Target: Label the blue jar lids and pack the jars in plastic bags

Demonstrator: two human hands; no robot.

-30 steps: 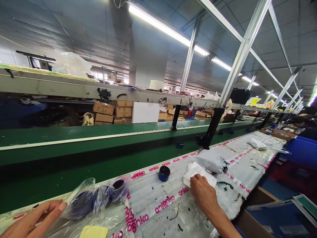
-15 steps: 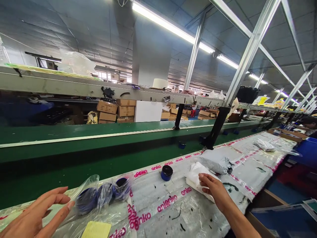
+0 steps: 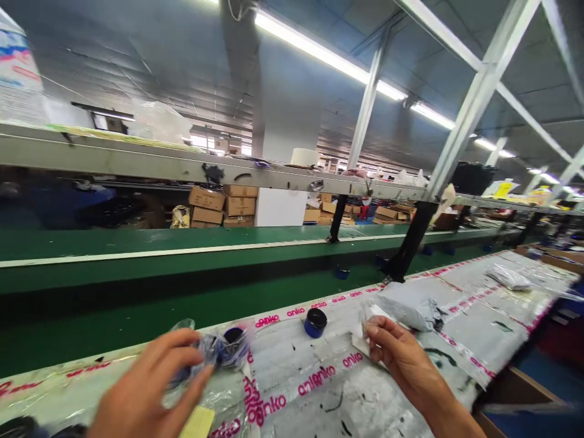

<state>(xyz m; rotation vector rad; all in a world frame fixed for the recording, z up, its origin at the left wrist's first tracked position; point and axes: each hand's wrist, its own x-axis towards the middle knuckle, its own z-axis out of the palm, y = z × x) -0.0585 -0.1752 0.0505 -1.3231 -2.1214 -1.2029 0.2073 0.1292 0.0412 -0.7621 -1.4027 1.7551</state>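
My left hand (image 3: 152,380), blurred, reaches over several dark blue, black-topped round pieces in clear plastic (image 3: 232,344). Its thumb and fingers are apart; whether they touch the plastic I cannot tell. My right hand (image 3: 395,347) pinches the edge of a thin clear plastic bag (image 3: 366,316) above a stack of white, flat bags or sheets (image 3: 360,344). Between the two hands, a bare blue round piece with a black top (image 3: 316,322) stands on the covered bench. A yellow paper pad (image 3: 198,421) lies below my left hand.
The bench cover (image 3: 328,398) carries pink lettering and dark scraps. A crumpled plastic bag (image 3: 406,310) lies behind my right hand. Beyond runs a green conveyor belt (image 3: 150,298) with blue pieces, crossed by a black post (image 3: 410,243). Dark round pieces (image 3: 20,427) sit at bottom left.
My left hand has moved right, over the wrapped blue pieces. My right hand has drawn the thin plastic's edge up from the stack. The view has shifted slightly left.
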